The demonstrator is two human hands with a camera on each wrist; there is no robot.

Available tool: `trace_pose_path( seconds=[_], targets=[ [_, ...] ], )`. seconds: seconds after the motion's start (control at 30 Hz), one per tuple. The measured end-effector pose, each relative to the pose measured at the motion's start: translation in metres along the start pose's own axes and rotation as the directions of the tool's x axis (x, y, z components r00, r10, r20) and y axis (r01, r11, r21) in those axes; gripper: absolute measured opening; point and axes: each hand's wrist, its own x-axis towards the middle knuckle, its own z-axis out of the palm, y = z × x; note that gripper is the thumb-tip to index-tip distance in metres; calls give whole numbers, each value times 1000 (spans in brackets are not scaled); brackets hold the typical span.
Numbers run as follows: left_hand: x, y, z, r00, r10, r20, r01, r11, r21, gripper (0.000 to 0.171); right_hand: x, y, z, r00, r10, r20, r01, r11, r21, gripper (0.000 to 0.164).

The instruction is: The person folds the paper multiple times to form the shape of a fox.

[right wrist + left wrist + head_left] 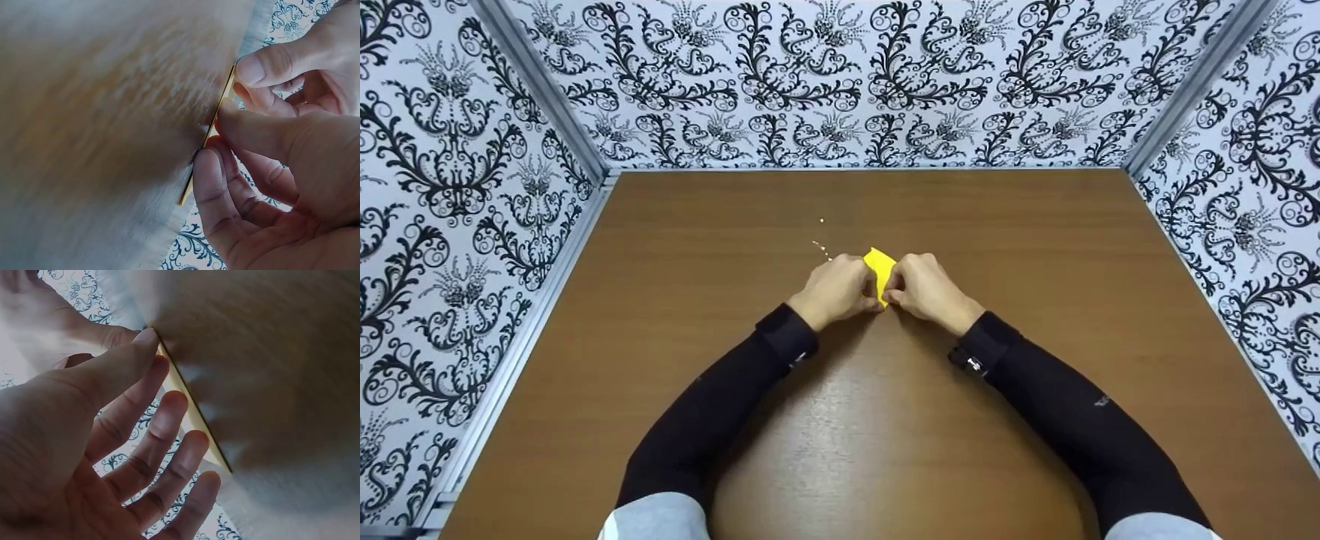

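Observation:
A small piece of yellow paper (880, 268) lies at or just above the wooden table, between the two hands. In the wrist views it shows edge-on as a thin strip. My left hand (841, 287) pinches its near left corner with thumb and index finger; the other fingers, seen in the left wrist view, reach along its underside. From the other side my right hand (928, 291) pinches the paper near the same corner, its thumb and fingertips (207, 166) at the edge. Both hands nearly touch, and they hide the paper's side edges.
Several tiny white bits (822, 247) are scattered on the brown table (720, 225) just beyond the left hand. Patterned black-and-white panels (825, 82) in metal frames enclose the table at the back and both sides.

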Motion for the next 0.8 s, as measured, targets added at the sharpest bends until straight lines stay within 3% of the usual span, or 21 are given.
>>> trace_pose_path(
  seconds=[0.27,0.5,0.8],
  targets=[
    [3,-4,5,1000,-21,-18,20,1000,-19,37,0,-1,0,1000,-5,-6,5,1000,-11,4],
    [5,-5,6,998,-53,-17,52,997,-57,38,1,0,1,1000,7,0,-7,1000,-7,5],
    [8,-9,3,1000,-26,4,27,997,-74,35,-2,0,1,999,-32,-22,32,999,2,6]
  ],
)
